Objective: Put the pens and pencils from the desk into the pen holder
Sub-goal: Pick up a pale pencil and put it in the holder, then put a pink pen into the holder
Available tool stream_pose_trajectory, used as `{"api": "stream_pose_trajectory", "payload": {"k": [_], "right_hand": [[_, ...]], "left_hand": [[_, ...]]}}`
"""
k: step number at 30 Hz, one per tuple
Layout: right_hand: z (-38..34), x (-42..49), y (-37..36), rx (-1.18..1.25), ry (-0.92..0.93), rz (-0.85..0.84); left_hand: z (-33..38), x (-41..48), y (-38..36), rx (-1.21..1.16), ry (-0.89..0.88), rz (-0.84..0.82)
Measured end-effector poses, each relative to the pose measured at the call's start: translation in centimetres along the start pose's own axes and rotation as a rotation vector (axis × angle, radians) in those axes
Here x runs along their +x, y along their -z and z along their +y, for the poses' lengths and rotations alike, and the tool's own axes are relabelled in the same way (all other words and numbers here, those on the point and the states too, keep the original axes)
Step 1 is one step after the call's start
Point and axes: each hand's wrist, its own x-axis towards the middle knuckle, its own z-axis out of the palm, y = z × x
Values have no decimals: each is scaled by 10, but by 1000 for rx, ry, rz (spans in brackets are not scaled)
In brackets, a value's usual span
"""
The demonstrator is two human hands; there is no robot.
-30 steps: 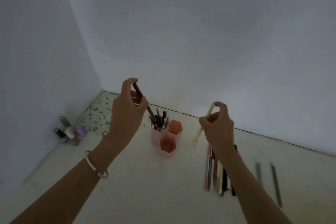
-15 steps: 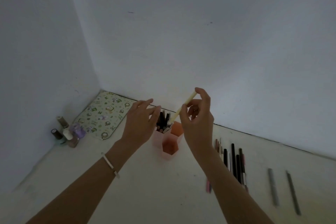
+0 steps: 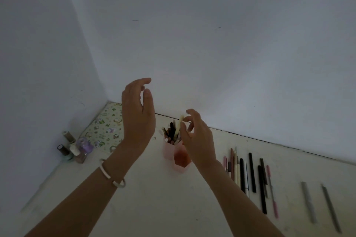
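Observation:
A pink pen holder (image 3: 169, 152) of hexagonal cups stands on the white desk (image 3: 163, 198); its rear cup is packed with several pens. My right hand (image 3: 196, 136) hovers right over it, fingertips pinching the top of a pale yellow pen (image 3: 180, 123) whose lower end is down among the pens in the rear cup. My left hand (image 3: 137, 113) is raised to the left of the holder, fingers spread and holding nothing. A row of pens and pencils (image 3: 248, 175) lies on the desk to the right, with two grey pens (image 3: 317, 206) farther right.
Several small nail polish bottles (image 3: 74, 149) stand in the left corner beside a floral patterned mat (image 3: 105, 127). White walls enclose the desk at the back and left. A bracelet (image 3: 111, 175) circles my left wrist.
My left hand let go of the dark pen into the holder and lifted away open. My right hand brought the yellow pen over and lowered it into the rear cup.

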Motion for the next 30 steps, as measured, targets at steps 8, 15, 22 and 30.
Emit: {"api": "stream_pose_trajectory", "payload": {"k": [8, 15, 22, 30], "right_hand": [[6, -4, -4, -102, 55, -32], [10, 1, -6, -330, 166, -252], [35, -6, 28, -160, -3, 156], [117, -27, 107, -150, -362, 317]], "left_hand": [[10, -5, -12, -61, 11, 10], [16, -5, -18, -69, 31, 47], [41, -39, -51, -130, -79, -59], [5, -161, -160, 467, 369, -994]]}}
